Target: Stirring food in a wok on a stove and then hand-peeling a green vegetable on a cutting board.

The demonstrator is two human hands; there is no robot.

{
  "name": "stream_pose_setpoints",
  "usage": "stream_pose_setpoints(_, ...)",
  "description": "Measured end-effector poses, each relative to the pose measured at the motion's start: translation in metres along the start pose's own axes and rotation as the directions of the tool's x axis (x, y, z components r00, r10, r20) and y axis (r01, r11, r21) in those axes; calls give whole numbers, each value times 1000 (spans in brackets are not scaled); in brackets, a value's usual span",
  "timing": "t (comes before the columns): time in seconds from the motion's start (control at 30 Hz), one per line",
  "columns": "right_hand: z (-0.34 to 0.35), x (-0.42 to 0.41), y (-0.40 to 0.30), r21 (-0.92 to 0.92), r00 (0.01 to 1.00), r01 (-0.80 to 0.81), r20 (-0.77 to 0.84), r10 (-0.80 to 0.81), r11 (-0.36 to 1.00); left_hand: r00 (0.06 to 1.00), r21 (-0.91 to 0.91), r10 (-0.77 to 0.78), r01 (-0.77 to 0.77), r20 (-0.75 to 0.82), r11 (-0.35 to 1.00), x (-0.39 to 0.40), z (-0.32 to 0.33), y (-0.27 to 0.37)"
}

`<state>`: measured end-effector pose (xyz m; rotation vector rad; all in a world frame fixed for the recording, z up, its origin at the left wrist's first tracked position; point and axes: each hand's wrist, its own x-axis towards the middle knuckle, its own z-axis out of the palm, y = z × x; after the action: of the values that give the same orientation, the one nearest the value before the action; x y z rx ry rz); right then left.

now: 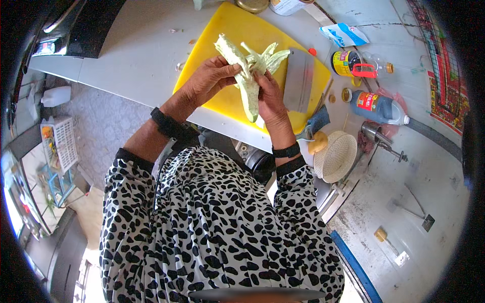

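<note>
Over a yellow cutting board (223, 102), both hands hold a pale green, leafy vegetable (244, 81), whose exact kind I cannot tell. My left hand (210, 77) pinches its long, curled piece from the left, thumb on top. On the other side, my right hand (271, 94) grips it low down, with ragged pale pieces standing up above the fingers. The thumb and fingers partly hide where these pieces meet. A cleaver's wide metal blade (299, 81) lies flat on the board, right of my right hand.
Right of the board are a soy sauce bottle (344, 63), a larger dark-liquid jug (365, 104), a white-and-blue packet (344, 35), a potato-like item (317, 143) and a cream strainer basket (335, 157). A blue cloth (317, 121) touches the board's corner. Jars (253, 4) stand behind.
</note>
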<state>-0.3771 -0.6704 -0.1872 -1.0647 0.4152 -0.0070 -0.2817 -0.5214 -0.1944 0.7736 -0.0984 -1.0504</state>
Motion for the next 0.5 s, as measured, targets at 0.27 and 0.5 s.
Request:
stream_pose_setpoints(0.27,12,1,0,-12,969,144,-200,-144,989,989,-138,34,-55,-145,989,13,6,-5)
stream_pose_setpoints(0.5,7,11,-5,-340,947,180,-193,-256,923,1000,355,-11,11,-1,935,11,3,-9)
